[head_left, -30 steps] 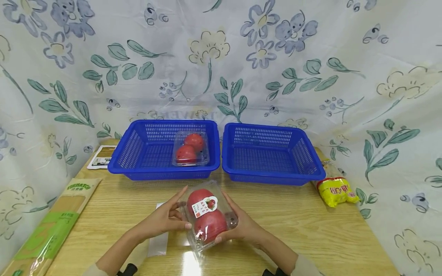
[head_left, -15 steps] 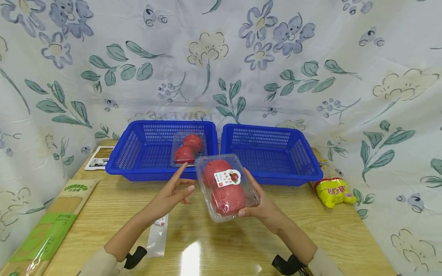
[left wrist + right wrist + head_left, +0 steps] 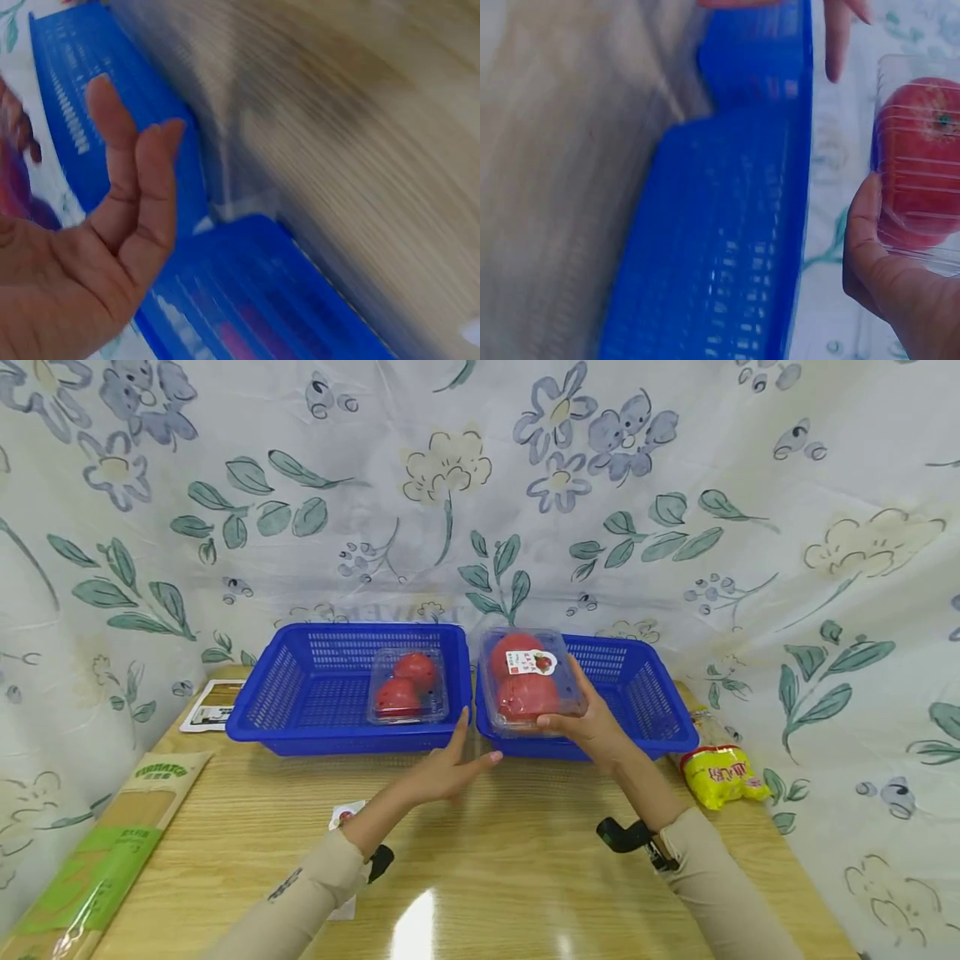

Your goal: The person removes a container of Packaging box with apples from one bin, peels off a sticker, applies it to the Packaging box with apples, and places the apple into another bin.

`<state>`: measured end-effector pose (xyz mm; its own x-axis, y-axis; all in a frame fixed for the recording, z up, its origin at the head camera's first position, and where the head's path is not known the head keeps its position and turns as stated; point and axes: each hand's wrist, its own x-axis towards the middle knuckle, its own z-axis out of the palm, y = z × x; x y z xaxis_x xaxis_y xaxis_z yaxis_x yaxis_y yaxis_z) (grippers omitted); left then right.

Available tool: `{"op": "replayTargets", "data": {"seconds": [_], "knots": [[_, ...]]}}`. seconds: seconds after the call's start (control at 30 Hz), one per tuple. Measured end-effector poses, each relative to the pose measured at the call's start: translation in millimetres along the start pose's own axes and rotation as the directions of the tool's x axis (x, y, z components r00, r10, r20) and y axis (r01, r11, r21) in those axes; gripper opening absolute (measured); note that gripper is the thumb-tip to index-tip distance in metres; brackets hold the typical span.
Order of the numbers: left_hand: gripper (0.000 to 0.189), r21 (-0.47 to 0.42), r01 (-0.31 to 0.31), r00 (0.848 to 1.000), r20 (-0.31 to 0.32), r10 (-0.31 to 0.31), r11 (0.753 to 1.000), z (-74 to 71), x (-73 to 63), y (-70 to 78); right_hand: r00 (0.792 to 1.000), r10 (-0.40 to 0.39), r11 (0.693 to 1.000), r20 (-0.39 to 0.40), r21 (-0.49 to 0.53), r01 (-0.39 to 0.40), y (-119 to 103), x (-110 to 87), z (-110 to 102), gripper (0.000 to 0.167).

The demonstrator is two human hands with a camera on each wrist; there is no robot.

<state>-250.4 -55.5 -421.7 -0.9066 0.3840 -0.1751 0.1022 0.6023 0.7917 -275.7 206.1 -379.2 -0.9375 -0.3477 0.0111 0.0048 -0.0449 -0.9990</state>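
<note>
My right hand (image 3: 596, 722) grips a clear plastic box of tomatoes (image 3: 531, 662) by its right side. The box has a white label and is held above the left part of the right blue basket (image 3: 637, 739). In the right wrist view, the thumb lies along the edge of the tomato box (image 3: 919, 165). My left hand (image 3: 442, 772) is empty, fingers extended, in front of where the two baskets meet. Another box of tomatoes (image 3: 407, 685) sits in the right part of the left blue basket (image 3: 307, 745).
On the left of the table (image 3: 465, 893) lies a long green-and-tan noodle packet (image 3: 120, 843). A flat white-edged packet (image 3: 210, 706) is behind it. A yellow bag (image 3: 723, 775) lies at the right. A labelled strip (image 3: 345, 814) is partly under the left forearm. A floral curtain (image 3: 480, 485) hangs behind.
The right hand has carried the tomato box up and rightward from the table's front to above the right basket. The left hand has let go of it and moved right.
</note>
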Motion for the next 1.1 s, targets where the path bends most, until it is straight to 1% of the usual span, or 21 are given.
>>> {"op": "replayTargets", "data": {"seconds": [0.07, 0.17, 0.27, 0.37, 0.47, 0.6, 0.7, 0.8, 0.9, 1.1], "knots": [[0.104, 0.076, 0.024, 0.999, -0.035, -0.022, 0.997, 8.1, 10.4, 6.3, 1.000, 0.007, 1.000, -0.027, -0.023, -0.008, -2, 10.0, -6, 0.111], [0.104, 0.146, 0.052, 0.992, -0.124, -0.034, 0.988, 18.6, 23.6, 12.2, 0.998, 0.024, 0.999, -0.055, -0.039, -0.027, -3, 24.3, -11, 0.109], [0.103, 0.166, 0.082, 0.978, -0.204, -0.047, 0.983, 26.6, 34.5, 14.4, 0.996, 0.040, 0.998, -0.078, -0.047, -0.044, -1, 37.5, -13, 0.106], [0.101, 0.201, 0.105, 0.969, -0.241, -0.055, 0.974, 32.1, 41.5, 14.3, 0.995, 0.043, 0.997, -0.095, -0.054, -0.049, 3, 47.3, -16, 0.105], [0.102, 0.242, 0.128, 0.964, -0.256, -0.064, 0.962, 35.7, 44.8, 13.6, 0.994, 0.040, 0.997, -0.105, -0.067, -0.047, 8, 53.3, -20, 0.104], [0.105, 0.271, 0.131, 0.963, -0.265, -0.057, 0.954, 37.5, 45.8, 13.1, 0.993, 0.042, 0.993, -0.110, -0.102, -0.053, 16, 58.6, -26, 0.104], [0.108, 0.286, 0.128, 0.964, -0.261, -0.051, 0.950, 37.3, 46.4, 12.8, 0.990, 0.067, 0.988, -0.120, -0.130, -0.083, 22, 61.5, -30, 0.106], [0.110, 0.302, 0.129, 0.965, -0.256, -0.050, 0.944, 37.5, 47.2, 12.9, 0.984, 0.121, 0.974, -0.131, -0.175, -0.143, 28, 62.4, -33, 0.111], [0.109, 0.309, 0.121, 0.966, -0.255, -0.041, 0.943, 38.4, 47.9, 13.0, 0.979, 0.157, 0.965, -0.131, -0.189, -0.181, 31, 62.8, -35, 0.113], [0.109, 0.303, 0.106, 0.964, -0.265, -0.023, 0.947, 40.8, 50.4, 12.5, 0.984, 0.143, 0.968, -0.107, -0.191, -0.161, 34, 65.8, -38, 0.110]]}}
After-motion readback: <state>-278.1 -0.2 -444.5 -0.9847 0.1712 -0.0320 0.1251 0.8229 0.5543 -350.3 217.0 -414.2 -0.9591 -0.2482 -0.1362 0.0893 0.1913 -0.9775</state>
